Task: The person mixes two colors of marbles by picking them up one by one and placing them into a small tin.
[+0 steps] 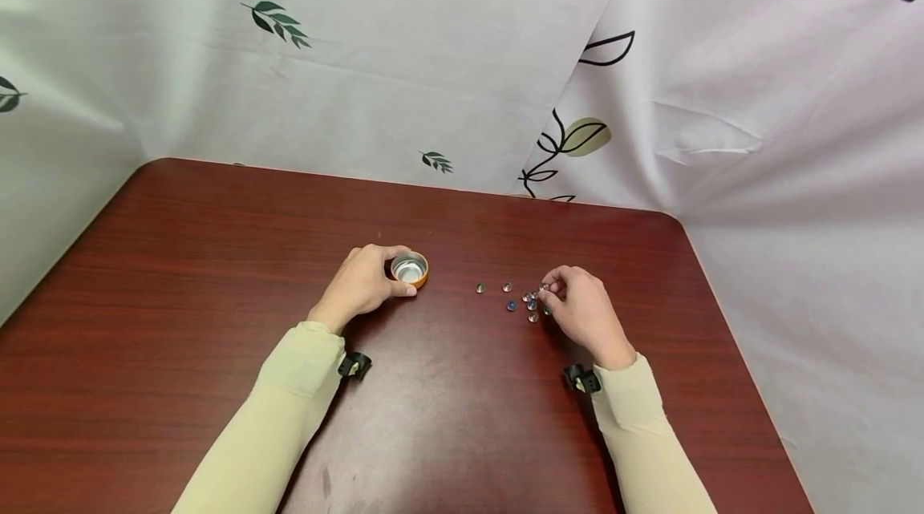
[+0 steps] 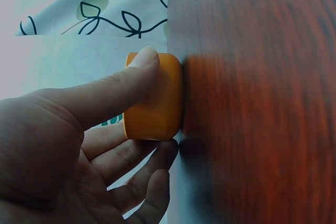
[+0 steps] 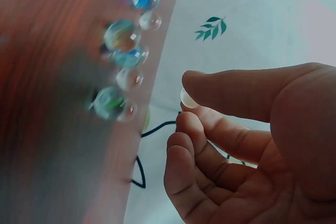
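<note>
Glass marbles (image 1: 532, 305): loosely grouped on the tabletop (image 1: 447, 402), most close beside the right hand (image 1: 583, 305), a couple spread out toward the tin; clear glass, some with blue or green swirls
Pinched marble (image 3: 188, 98): pale and clear, raised just off the tabletop
Right hand: thumb and index finger grasping that marble, the other fingers curled beneath
Orange tin (image 2: 157, 103): upright on the tabletop, open top facing up, silvery inside, well apart from the group
Left hand (image 1: 364, 280): fingers and thumb grasping the tin from opposite sides
Backdrop (image 1: 404, 73): white cloth printed with leaves, behind the tabletop
</note>
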The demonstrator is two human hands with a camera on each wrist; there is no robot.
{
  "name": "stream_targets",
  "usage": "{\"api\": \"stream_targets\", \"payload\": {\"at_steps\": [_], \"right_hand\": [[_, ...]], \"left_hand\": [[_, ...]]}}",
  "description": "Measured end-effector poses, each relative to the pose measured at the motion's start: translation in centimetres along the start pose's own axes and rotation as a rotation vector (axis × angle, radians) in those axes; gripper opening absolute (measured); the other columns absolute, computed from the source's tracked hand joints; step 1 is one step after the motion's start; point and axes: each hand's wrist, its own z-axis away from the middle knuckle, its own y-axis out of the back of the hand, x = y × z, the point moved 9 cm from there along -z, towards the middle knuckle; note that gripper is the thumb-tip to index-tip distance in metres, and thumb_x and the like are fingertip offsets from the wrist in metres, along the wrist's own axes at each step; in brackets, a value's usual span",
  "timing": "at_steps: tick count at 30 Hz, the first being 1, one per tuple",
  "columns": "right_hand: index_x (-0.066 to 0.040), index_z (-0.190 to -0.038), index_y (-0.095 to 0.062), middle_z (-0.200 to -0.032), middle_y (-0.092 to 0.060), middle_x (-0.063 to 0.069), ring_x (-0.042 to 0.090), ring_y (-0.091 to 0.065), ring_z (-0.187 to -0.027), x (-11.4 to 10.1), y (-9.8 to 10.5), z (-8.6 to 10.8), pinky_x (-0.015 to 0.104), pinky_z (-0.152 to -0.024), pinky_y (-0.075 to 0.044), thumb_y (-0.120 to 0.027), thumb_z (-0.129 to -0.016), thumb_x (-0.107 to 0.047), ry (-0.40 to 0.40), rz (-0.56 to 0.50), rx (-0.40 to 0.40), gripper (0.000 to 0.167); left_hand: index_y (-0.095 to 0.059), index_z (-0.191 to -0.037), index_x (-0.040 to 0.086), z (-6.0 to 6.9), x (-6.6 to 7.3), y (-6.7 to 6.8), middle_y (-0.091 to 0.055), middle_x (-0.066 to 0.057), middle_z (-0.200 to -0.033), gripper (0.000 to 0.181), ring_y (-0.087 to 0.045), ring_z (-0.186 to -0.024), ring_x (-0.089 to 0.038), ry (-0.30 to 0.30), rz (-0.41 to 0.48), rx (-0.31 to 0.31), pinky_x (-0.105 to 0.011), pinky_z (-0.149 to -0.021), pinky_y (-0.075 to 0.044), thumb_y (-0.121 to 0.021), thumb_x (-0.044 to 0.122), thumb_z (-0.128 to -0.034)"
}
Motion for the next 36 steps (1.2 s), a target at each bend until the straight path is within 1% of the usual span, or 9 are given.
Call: {"api": "stream_targets", "payload": {"at_steps": [8,17,22,36], "right_hand": [[-0.006,-0.095,-0.069,-0.089,-0.06,0.005,0.019,-0.058,-0.081,-1.8,-0.7,-0.6,0.036,-0.074,-0.048,-0.071,-0.093,-0.01,0.019,-0.029,-0.016,0.005],[-0.007,-0.095,-0.069,-0.089,-0.06,0.004,0.018,-0.06,-0.08,-3.5,-1.0,-0.9,0.035,-0.074,-0.05,-0.071,-0.092,-0.01,0.034,-0.057,-0.009,0.004],[-0.008,-0.095,-0.069,-0.089,-0.06,0.003,0.02,-0.059,-0.082,-4.4,-1.5,-1.2,0.034,-0.075,-0.049,-0.071,-0.092,-0.011,0.039,-0.068,-0.017,0.004],[-0.007,-0.094,-0.069,-0.085,-0.059,0.001,0.018,-0.057,-0.08,-7.8,-2.7,-2.0,0.032,-0.074,-0.048,-0.071,-0.092,-0.01,0.092,-0.13,-0.016,0.004]], "left_hand": [[-0.066,-0.135,0.016,0.0,0.0,0.0,-0.07,-0.008,-0.12,0.06,-0.059,-0.117,-0.031,-0.005,0.0,0.002,-0.046,-0.096,-0.047,-0.088,0.025,-0.0797],[-0.067,-0.133,0.015,0.0,0.1,0.1,-0.071,-0.007,-0.116,0.059,-0.061,-0.112,-0.03,-0.014,0.001,0.011,-0.045,-0.094,-0.048,-0.088,0.024,-0.0789],[-0.067,-0.134,0.016,0.0,0.1,0.1,-0.071,-0.007,-0.116,0.059,-0.06,-0.113,-0.031,-0.009,0.0,0.009,-0.046,-0.095,-0.048,-0.088,0.024,-0.0792],[-0.067,-0.133,0.017,0.0,0.0,0.0,-0.071,-0.007,-0.114,0.058,-0.06,-0.112,-0.032,-0.012,-0.008,0.007,-0.046,-0.095,-0.048,-0.088,0.025,-0.0794]]}}
